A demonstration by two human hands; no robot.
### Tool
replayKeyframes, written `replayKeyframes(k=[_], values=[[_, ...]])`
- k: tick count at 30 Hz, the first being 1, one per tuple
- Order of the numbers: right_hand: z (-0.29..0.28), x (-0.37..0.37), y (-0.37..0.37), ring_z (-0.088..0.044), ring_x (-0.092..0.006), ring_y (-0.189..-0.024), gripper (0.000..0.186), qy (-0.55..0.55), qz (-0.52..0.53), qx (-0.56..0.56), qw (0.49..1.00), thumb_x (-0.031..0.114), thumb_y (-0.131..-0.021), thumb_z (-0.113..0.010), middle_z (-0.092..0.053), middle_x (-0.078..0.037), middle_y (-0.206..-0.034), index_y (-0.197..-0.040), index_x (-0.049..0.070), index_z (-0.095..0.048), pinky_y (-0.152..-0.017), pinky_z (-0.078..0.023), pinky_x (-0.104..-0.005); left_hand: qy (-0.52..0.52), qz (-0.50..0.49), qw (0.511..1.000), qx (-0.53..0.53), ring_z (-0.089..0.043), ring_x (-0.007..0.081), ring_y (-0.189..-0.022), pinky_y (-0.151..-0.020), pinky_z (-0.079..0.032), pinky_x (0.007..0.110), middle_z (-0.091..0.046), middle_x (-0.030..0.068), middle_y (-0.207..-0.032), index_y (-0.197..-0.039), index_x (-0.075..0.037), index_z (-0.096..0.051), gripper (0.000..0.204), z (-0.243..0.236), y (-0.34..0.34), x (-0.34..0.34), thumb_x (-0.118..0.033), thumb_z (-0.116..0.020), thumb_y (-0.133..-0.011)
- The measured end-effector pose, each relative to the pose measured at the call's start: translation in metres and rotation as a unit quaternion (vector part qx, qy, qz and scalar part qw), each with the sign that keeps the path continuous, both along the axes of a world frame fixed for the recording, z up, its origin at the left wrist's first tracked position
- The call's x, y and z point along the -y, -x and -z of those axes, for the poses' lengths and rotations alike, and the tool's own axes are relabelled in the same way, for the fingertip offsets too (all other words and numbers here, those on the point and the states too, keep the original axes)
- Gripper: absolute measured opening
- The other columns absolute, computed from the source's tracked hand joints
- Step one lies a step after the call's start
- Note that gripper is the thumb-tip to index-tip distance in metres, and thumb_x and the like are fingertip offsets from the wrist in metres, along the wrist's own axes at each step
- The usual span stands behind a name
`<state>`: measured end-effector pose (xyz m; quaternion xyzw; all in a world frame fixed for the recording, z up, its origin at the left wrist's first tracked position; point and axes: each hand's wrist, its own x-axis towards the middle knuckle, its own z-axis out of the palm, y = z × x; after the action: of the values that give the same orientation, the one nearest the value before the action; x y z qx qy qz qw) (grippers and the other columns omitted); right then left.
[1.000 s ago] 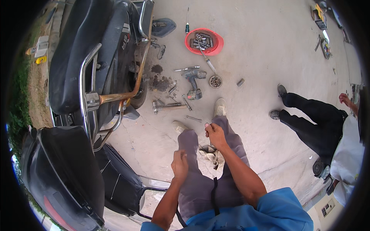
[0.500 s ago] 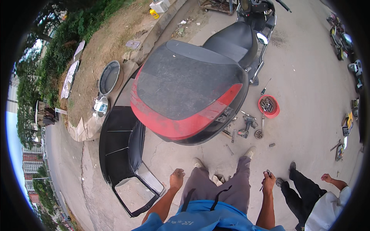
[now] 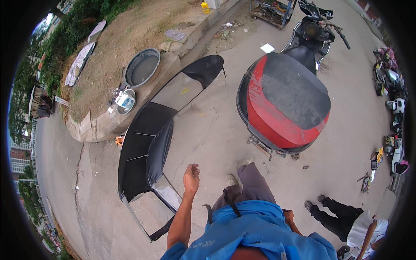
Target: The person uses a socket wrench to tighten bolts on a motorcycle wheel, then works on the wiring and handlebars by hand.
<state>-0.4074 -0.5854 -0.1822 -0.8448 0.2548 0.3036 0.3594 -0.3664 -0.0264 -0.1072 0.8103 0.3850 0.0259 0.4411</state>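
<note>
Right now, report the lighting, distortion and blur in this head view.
Head view: soft, even daylight with faint shadows; fisheye bending curves the black scooter panel and the pavement toward a dark round rim; centre sharp, the left hand and red-and-black top box crisp; the right hand is mostly hidden.

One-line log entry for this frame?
left hand: loosely curled, empty, above black body panel | right hand: mostly hidden, grip unclear | red-black scooter ahead | bystander's legs right

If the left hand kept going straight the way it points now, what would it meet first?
Probably bare concrete ground; the left hand points up-frame between the black scooter panel and the red-and-black storage box. Depth is unclear.
</note>
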Motion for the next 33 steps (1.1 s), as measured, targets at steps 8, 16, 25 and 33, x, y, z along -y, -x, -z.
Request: replayKeyframes(k=[8,16,25,33], values=[[0.049,-0.095,-0.073,-0.069,-0.0402,-0.078,0.033,0.136,-0.082,-0.025,0.987,0.031,-0.085,-0.061,-0.069,-0.024,-0.078,-0.071,0.002,-0.07,-0.07,-0.054,-0.0488,-0.069,0.043,0.995,0.054,-0.061,0.0262,-0.069,-0.07,-0.048,0.039,-0.064,0.012,-0.076,-0.088,0.0,-0.058,0.027,-0.05,-0.155,-0.064,-0.021,-0.074,-0.086],[0.088,-0.183,-0.148,-0.068,-0.039,-0.077,0.026,0.002,-0.035,0.185,0.982,0.028,-0.086,-0.062,-0.07,-0.017,-0.082,-0.092,0.005,-0.071,-0.066,-0.053,-0.0497,0.076,0.047,0.995,0.037,-0.057,0.009,-0.064,-0.052,-0.048,0.026,-0.061,0.0035,-0.074,-0.089,-0.001,-0.059,0.02,-0.038,-0.235,-0.137,-0.018,-0.07,-0.091],[0.09,-0.302,-0.081,-0.062,-0.0302,-0.055,0.019,0.03,0.406,-0.025,0.913,0.023,-0.087,-0.061,-0.064,-0.013,-0.063,-0.09,0.006,-0.07,-0.051,-0.05,-0.0442,0.06,0.275,0.959,0.015,-0.063,0.0159,-0.077,-0.071,-0.051,0.031,-0.066,0.0088,-0.093,-0.107,0.003,-0.061,0.028,-0.018,-0.431,-0.206,-0.017,-0.069,-0.089],[0.03,-0.458,-0.198,-0.058,-0.0243,-0.048,0.026,-0.047,0.257,-0.091,0.961,0.023,-0.084,-0.066,-0.062,-0.012,-0.058,-0.064,0.007,-0.068,-0.045,-0.046,-0.0411,0.01,0.398,0.915,0.06,-0.067,0.0245,-0.086,-0.08,-0.053,0.038,-0.067,0.0151,-0.104,-0.113,0.002,-0.06,0.034,-0.082,-0.633,-0.224,-0.017,-0.072,-0.087]])
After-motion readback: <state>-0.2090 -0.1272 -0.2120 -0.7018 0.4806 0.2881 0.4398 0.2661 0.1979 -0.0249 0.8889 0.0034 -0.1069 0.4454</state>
